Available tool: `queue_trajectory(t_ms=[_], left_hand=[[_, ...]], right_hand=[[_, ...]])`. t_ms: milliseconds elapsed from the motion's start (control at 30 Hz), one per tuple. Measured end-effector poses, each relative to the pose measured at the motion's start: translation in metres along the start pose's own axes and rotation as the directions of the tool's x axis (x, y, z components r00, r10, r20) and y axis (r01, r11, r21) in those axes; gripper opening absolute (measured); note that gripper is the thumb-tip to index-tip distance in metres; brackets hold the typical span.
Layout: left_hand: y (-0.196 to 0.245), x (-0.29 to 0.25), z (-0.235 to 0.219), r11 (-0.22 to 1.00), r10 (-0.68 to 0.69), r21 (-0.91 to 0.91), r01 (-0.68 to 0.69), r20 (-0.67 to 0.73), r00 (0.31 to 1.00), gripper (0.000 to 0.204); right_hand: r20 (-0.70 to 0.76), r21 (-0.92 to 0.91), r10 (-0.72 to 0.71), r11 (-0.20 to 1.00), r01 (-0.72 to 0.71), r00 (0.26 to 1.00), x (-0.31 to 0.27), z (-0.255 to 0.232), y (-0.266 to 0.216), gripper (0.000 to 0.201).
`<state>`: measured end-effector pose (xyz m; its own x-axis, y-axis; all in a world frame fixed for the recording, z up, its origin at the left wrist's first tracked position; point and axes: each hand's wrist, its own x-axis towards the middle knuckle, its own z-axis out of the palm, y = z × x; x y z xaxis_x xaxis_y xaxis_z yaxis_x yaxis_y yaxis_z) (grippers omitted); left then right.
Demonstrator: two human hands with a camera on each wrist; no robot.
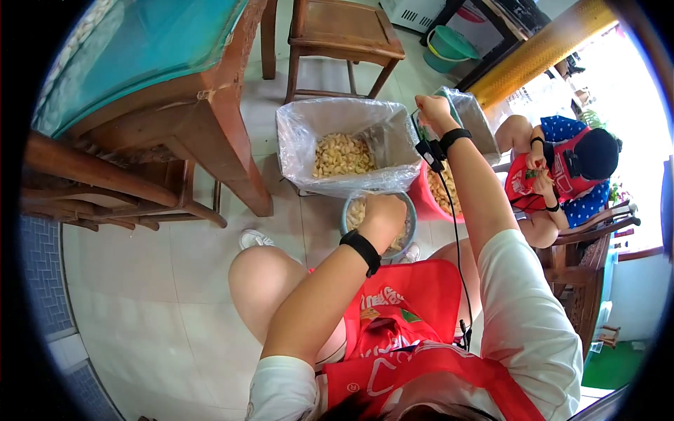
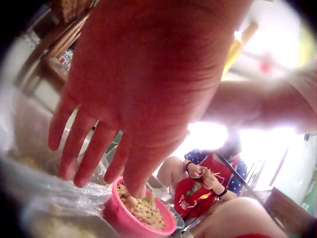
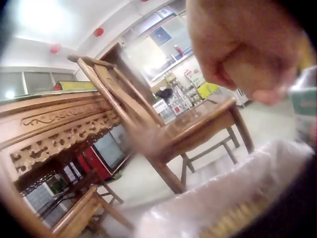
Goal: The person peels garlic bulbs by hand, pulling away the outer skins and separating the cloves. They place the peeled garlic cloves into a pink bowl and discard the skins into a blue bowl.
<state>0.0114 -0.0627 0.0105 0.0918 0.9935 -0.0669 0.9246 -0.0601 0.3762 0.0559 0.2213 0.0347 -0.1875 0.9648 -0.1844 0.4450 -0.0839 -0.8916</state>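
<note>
My left hand (image 1: 382, 216) is over a round blue-grey basin (image 1: 345, 223) of pale pieces, hiding part of them. In the left wrist view, that hand (image 2: 133, 109) shows its palm, with straight, slightly spread fingers pointing down and nothing between them. My right hand (image 1: 434, 112) is raised near the right rim of a large bin (image 1: 298, 137) lined with clear plastic, which holds yellowish clove-like pieces (image 1: 342, 154). In the right wrist view, the fingers of this hand (image 3: 247, 54) are curled in, and no object shows in them.
A pink basin (image 1: 423, 196) of similar pieces stands beside the lined bin. Another lined bin (image 1: 477, 123) is behind it. To the right sits a person in a red apron (image 1: 519, 181), hands together. A wooden chair (image 1: 347, 31) and glass-topped table (image 1: 161, 105) stand around.
</note>
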Motion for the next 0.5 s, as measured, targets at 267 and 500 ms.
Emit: queue_trajectory(t_ms=[267, 500], left_hand=[[-0.003, 0.001, 0.004, 0.999, 0.017, -0.048, -0.018, -0.023, 1.000, 0.017], [-0.020, 0.013, -0.009, 0.985, -0.094, -0.148, 0.086, -0.046, 0.995, 0.014]], right_hand=[[0.114, 0.079, 0.062, 0.994, -0.071, 0.992, 0.030, 0.009, 0.024, 0.021], [0.313, 0.371, -0.043, 0.925, -0.080, 0.949, -0.010, 0.017, 0.032, 0.028]])
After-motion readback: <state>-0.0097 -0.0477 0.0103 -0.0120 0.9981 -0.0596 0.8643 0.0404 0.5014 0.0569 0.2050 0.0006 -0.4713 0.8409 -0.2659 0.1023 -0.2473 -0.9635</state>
